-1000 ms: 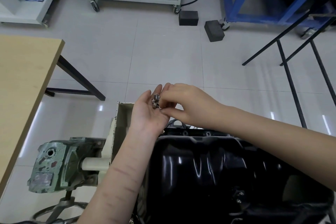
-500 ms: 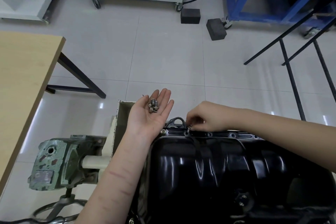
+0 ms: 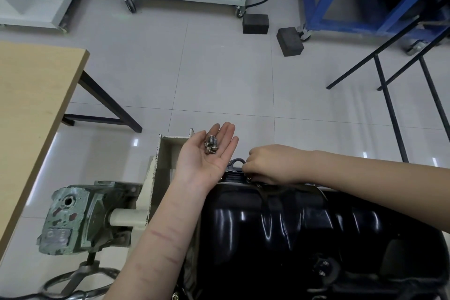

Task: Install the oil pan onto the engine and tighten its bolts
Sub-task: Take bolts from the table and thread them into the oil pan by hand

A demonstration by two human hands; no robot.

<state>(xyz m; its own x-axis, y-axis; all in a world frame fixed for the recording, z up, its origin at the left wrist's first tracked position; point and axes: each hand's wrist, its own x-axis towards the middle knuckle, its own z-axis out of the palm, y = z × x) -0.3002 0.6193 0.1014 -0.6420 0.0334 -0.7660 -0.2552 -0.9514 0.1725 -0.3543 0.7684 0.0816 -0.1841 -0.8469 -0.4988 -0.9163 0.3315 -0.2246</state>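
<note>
The glossy black pressed-steel oil pan [image 3: 304, 231] sat on the engine, low in the view, its far flange running beneath both hands. The right hand [image 3: 270, 165] curled over that flange, its fingers [image 3: 250, 173] bunched down at a hole, apparently pinching a bolt, though the bolt itself was hidden under them. The left hand [image 3: 207, 153] lay palm up just beside it, fingers straight and close together, cradling a small heap of silver flanged bolts [image 3: 211, 145].

The likeliest slip, I judged, was a bolt started crooked and cross-threading, since the fingers covered the hole; a tilt of the flat left palm could also roll bolts off onto the pale tiled floor [image 3: 219, 75]. The chipped cream-painted engine stand bracket [image 3: 155, 178] crowded the pan's left end, and the wooden desk [image 3: 31, 109] stood well apart on the left. Beyond the flange, open floor left room for the arms.
</note>
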